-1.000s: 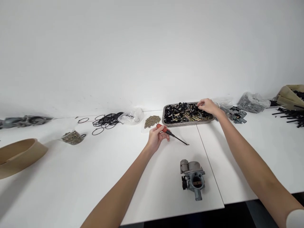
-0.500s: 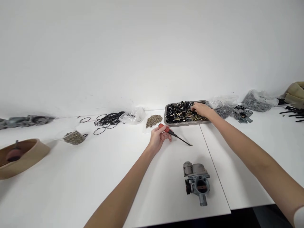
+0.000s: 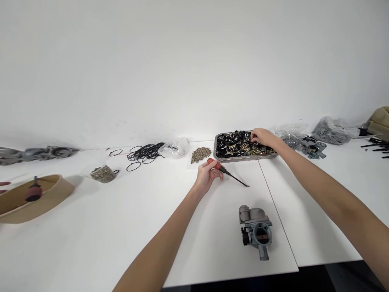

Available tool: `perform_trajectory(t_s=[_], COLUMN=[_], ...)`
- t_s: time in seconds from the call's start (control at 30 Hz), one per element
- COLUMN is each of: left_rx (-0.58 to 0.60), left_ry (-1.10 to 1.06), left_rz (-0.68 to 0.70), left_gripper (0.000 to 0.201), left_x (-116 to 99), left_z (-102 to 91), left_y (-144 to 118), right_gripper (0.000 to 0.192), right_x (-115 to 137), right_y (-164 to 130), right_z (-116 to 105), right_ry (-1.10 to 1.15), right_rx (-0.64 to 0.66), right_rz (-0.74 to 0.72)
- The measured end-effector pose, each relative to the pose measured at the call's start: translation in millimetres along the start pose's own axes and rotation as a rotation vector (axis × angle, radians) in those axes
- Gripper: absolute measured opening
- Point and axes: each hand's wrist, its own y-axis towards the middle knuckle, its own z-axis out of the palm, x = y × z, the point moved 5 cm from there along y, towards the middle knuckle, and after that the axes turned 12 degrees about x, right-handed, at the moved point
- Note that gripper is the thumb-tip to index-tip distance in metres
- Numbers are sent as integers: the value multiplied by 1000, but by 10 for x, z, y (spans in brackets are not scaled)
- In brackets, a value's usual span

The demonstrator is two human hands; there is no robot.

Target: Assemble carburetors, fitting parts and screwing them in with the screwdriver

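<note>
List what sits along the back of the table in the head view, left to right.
Grey castings → black rings → clear bag → brass pile → tray, with the right hand in it → grey carburetor → grey bag.
</note>
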Motion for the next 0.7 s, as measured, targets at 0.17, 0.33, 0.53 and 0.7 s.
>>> perform_trajectory(t_s=[0.17,0.33,0.53,0.7], left_rx=[1,-2,6,5], left_ry=[-5,5,18,14], left_rz=[0,-2,6,3], left_gripper=[35,32,30,29], left_x=[17,14,3,-8], left_z=[-14,-7,19,33], left_y=[13,15,1,-6], right_gripper=[17,13,7,6], right_x=[-5,16,-167,-312], right_y=[-293,-525,-571,-609], right_z=[-17,30,145,170], right_ry=[269,425,495,570], right_rx=[-59,-82,-126,-202], right_rz=[-57,-40,39,105])
